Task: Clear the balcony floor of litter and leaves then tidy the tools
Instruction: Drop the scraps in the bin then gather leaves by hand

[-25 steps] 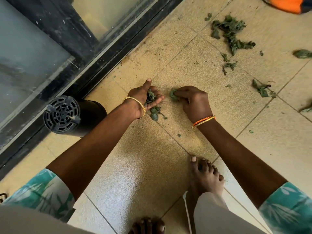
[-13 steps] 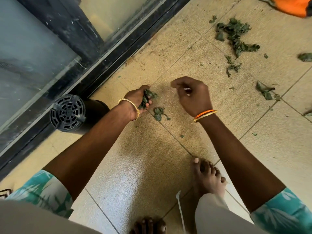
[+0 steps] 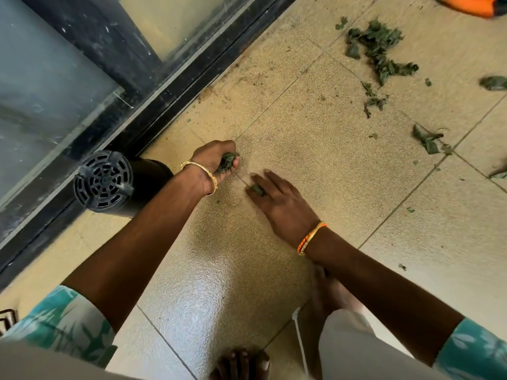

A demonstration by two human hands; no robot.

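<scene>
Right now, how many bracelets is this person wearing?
2: a gold bangle on the left wrist, an orange-and-gold band on the right wrist. Sleeves may hide others.

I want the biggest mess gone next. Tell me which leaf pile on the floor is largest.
The big leaf pile at the top right, near the orange thing. The other scraps are single leaves.

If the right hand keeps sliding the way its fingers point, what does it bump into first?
Probably the left hand, gripping a bunch of dark green wilted leaves. The right hand, already touching a small green leaf scrap, points up-left toward it across bare beige tile; height is unclear.
</scene>
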